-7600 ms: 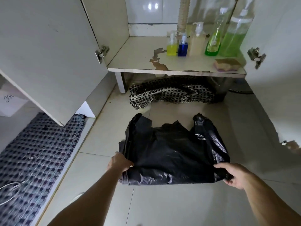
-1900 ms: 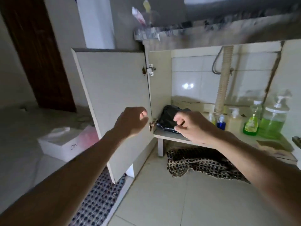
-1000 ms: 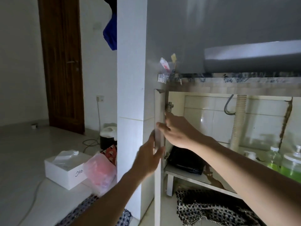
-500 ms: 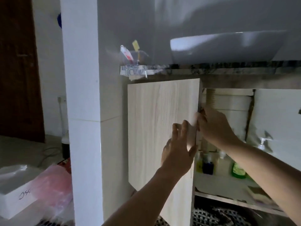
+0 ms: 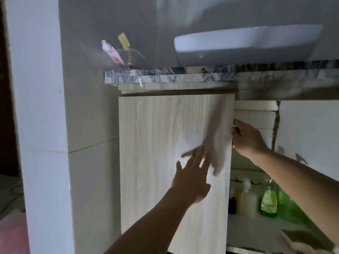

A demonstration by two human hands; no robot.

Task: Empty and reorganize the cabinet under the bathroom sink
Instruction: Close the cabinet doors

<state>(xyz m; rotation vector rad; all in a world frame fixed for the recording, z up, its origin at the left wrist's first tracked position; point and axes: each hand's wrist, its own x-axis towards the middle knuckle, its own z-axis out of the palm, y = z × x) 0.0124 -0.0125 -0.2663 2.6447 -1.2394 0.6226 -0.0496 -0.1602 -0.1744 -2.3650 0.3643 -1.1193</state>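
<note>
Swung further toward closing since the earlier frame, cabinet door (image 5: 172,162) is being pressed by left hand (image 5: 192,178), fingers straight; right hand (image 5: 245,138) is apparently gripping its free edge beneath the tabletop (image 5: 165,77).

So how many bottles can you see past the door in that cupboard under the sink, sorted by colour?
Green bottles: 2
Cream pump bottle: 1
Dark bottle: 1
Total: 4
The picture is blurred, and the cabinet door may hide more.
</note>
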